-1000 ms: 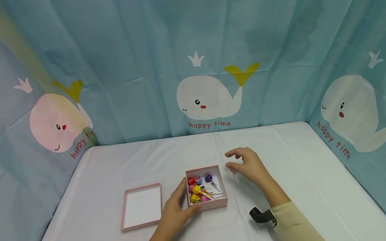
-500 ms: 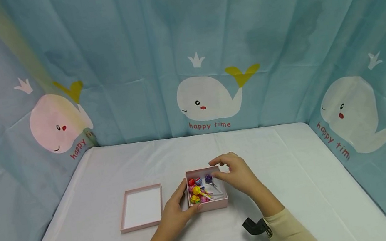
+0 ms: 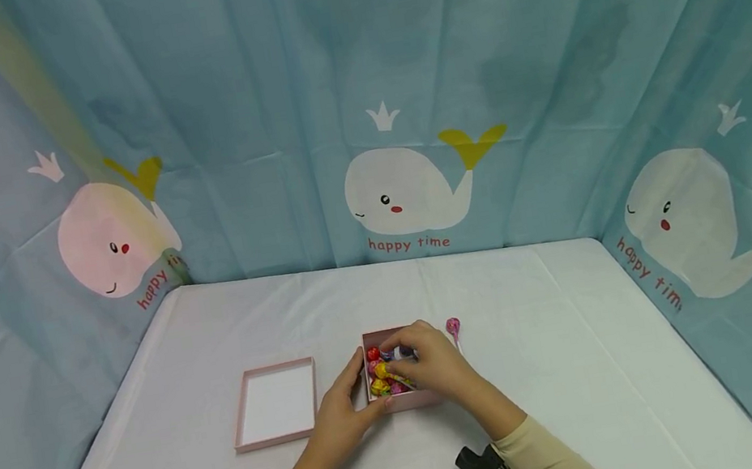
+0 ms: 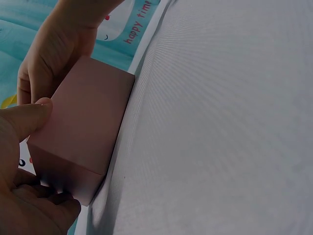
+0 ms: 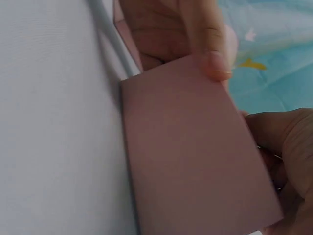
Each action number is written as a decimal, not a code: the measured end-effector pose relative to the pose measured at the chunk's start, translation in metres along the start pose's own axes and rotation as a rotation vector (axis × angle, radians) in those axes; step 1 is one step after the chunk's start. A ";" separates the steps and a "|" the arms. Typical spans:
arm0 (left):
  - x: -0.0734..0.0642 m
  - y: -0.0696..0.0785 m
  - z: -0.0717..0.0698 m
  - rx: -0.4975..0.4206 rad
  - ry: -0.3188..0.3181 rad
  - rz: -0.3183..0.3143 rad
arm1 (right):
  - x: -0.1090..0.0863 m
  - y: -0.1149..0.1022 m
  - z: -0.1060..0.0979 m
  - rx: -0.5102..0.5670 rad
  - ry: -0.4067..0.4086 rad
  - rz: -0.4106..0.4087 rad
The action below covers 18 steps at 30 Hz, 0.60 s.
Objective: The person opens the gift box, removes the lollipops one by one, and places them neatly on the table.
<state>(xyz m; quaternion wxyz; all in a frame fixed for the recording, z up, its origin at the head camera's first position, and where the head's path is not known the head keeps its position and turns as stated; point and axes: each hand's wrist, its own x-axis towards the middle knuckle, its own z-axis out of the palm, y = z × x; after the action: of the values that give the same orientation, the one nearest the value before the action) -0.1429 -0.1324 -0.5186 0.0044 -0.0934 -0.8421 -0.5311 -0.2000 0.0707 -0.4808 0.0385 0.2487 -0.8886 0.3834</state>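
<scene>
A square pink box (image 3: pixel 413 400) on the table contains several lollipops (image 3: pixel 380 386) in bright wrappers. My left hand (image 3: pixel 339 406) grips its near-left corner, the thumb on the front wall and the fingers along the left side. Over the box's right half, my right hand (image 3: pixel 436 358) reaches in, thumb and index finger apart among the candies near a yellow lollipop (image 3: pixel 382 370). The box wall (image 5: pixel 195 147) hides most of these fingers in the right wrist view. One pink lollipop (image 3: pixel 453 326) lies on the table just right of the box.
The pink-rimmed lid (image 3: pixel 275 402) lies inside up to the left of the box, close to the left hand. White cloth (image 3: pixel 555 337) covers the table. A blue whale-print curtain (image 3: pixel 253 205) stands along the back and sides.
My right hand has let go of the pink lollipop beside the box and moved left, into the box. The left hand keeps its grip on the box.
</scene>
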 end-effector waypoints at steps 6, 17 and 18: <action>0.000 -0.001 0.000 0.001 -0.005 0.012 | 0.000 0.003 0.008 -0.127 0.032 -0.093; 0.000 0.000 0.000 -0.009 -0.009 0.025 | 0.001 0.004 0.014 -0.290 0.013 -0.110; 0.000 0.000 0.000 -0.012 -0.009 0.025 | 0.001 0.004 0.015 -0.300 0.013 -0.113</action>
<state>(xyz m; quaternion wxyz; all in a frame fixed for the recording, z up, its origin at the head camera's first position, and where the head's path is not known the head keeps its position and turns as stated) -0.1424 -0.1326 -0.5188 0.0066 -0.1061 -0.8378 -0.5356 -0.2008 0.0625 -0.4933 0.1024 0.2874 -0.9203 0.2450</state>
